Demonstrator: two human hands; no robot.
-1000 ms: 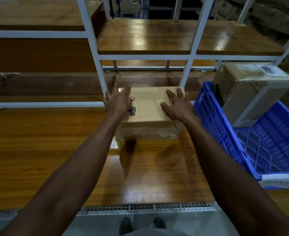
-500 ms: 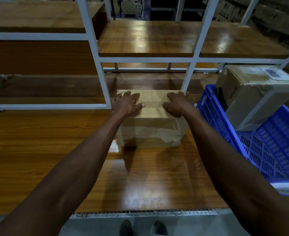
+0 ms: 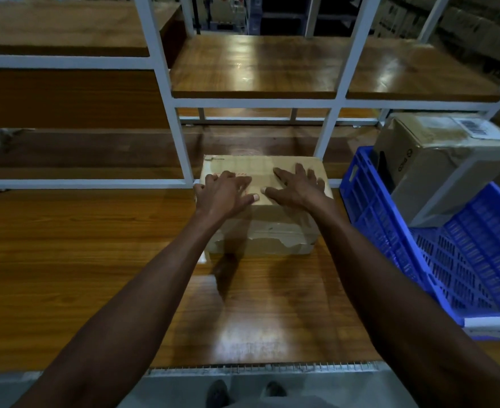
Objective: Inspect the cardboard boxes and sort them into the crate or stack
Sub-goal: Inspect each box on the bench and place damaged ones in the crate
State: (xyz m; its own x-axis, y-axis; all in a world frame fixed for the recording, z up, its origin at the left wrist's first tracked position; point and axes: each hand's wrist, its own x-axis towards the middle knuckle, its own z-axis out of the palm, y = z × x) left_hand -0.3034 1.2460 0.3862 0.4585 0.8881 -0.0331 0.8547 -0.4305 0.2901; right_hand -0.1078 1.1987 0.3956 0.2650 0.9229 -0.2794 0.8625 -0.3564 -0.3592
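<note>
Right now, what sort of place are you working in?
Probably a warehouse packing bench: a wooden bench with a white-framed shelf, a blue crate holding a labelled box, and stacked cartons behind.

Under both hands [image 3: 260,192] a box [image 3: 262,231] sits on the bench [image 3: 80,260]; right of them, a crate [image 3: 404,254] holds another box [image 3: 437,166].

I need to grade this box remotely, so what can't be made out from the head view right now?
- Box top print: covered by the left hand and right hand.
- Box back and underside: face away from the camera.
- Barcode label on the crate box: too small to read.
- Blue crate: right end cut off by the frame edge.
</note>
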